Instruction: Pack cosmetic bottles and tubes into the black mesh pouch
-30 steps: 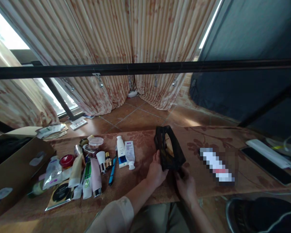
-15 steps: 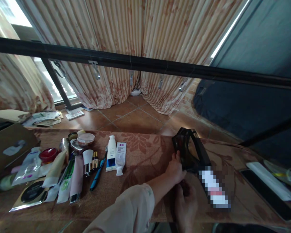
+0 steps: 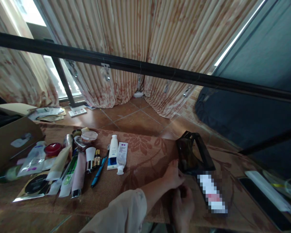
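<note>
A dark, see-through plastic holder (image 3: 184, 153) with a large opening in its side stands at the table's far edge. My left hand (image 3: 172, 176) is just in front of its near left corner, fingers bent; I cannot tell if they touch it. Close below, my right hand (image 3: 183, 205) is curled, its fingertips near the left hand's palm. Between the hands is a dark, shadowed spot, and whatever they grip there is hidden. Right of them lies a phone-shaped thing with a blurred-out face (image 3: 212, 194).
At left lie several cosmetic tubes, a red jar (image 3: 52, 149), a compact in a pouch (image 3: 36, 183) and a cardboard box (image 3: 16, 139). Nearer are a blue toothbrush (image 3: 98, 171), a white-blue tube (image 3: 113, 153) and a silvery tube (image 3: 122, 158). A black bar (image 3: 135, 66) crosses beyond the table.
My left hand has drawn slightly back from the holder's side, toward me. My right hand has shifted a little left. The view has tilted slightly; the table things lie as before.
</note>
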### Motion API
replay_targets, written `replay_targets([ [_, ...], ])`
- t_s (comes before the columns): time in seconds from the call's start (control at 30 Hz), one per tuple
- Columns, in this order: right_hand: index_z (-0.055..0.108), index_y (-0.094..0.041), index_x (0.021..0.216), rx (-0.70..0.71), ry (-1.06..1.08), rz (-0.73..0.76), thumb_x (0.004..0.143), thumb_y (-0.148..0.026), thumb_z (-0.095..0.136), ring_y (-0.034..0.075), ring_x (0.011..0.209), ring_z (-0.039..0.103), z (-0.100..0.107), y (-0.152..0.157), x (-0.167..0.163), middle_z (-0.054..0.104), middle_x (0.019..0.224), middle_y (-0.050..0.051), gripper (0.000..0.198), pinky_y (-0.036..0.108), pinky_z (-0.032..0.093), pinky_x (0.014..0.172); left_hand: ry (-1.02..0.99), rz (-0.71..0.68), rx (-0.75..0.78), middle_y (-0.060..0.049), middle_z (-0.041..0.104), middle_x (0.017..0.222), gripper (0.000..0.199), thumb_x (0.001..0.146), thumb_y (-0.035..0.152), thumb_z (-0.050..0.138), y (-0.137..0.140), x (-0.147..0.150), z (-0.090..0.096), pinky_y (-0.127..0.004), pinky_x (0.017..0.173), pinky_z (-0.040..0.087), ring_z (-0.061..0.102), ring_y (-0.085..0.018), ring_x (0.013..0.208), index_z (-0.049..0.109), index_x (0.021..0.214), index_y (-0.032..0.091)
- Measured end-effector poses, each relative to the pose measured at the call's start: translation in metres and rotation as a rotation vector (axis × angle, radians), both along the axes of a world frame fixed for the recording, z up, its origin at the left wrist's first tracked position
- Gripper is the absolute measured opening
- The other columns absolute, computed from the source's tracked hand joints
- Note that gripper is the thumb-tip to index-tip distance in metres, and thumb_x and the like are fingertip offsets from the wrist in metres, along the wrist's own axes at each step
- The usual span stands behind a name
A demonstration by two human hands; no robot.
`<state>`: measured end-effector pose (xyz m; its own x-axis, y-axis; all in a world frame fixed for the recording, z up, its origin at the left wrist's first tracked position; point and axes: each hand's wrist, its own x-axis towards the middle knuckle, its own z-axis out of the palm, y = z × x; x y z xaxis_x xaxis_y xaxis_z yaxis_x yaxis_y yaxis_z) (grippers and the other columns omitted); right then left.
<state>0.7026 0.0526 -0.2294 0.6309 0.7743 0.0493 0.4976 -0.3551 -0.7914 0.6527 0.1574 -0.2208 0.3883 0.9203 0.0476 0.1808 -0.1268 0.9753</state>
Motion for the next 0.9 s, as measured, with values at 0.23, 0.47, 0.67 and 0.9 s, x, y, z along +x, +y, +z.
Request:
replay_targets([
  [0.23,0.061,-0.014,0.104,0.033,0.092,0.039,0.080,-0.051,0.050,0.026,0.090,0.065,0.001,0.003,-0.002,0.069,0.103,0.014,0.045,0.033,0.048,0.077,0.069,-0.046,0.046,-0.008,0.061,0.107,0.045,0.072,0.010,0.057,-0.048,-0.091,-0.001,-0.033,0.084,0.050,0.061,-0.018,0.088,0.056,0.117,0.016],
  [0.47,0.056,-0.013,0.120,0.002,0.171,0.089,0.077,-0.052,0.054,0.020,0.070,0.067,0.001,0.007,0.030,0.067,0.110,0.014,0.058,0.032,0.052,0.068,0.150,0.023,0.072,-0.005,0.062,0.101,0.028,0.080,0.014,0.053,-0.080,-0.162,0.009,-0.028,0.077,0.049,0.061,-0.016,0.085,0.061,0.107,0.019],
  [0.67,0.047,-0.009,0.133,-0.009,0.134,0.103,0.077,-0.046,0.052,0.022,0.071,0.066,0.005,0.018,0.070,0.068,0.097,0.013,0.067,0.033,0.053,0.061,0.180,0.026,0.088,-0.005,0.061,0.101,0.026,0.082,0.013,0.051,-0.088,-0.170,0.010,-0.028,0.080,0.048,0.062,-0.015,0.085,0.062,0.103,0.020],
  [0.9,0.048,-0.014,0.135,-0.081,0.109,0.075,0.079,-0.043,0.048,0.020,0.065,0.065,0.011,0.022,0.092,0.069,0.084,0.007,0.063,0.031,0.051,0.060,0.189,0.033,0.103,-0.006,0.060,0.101,0.026,0.080,0.011,0.052,-0.087,-0.169,0.008,-0.026,0.078,0.049,0.061,-0.015,0.084,0.063,0.102,0.019],
])
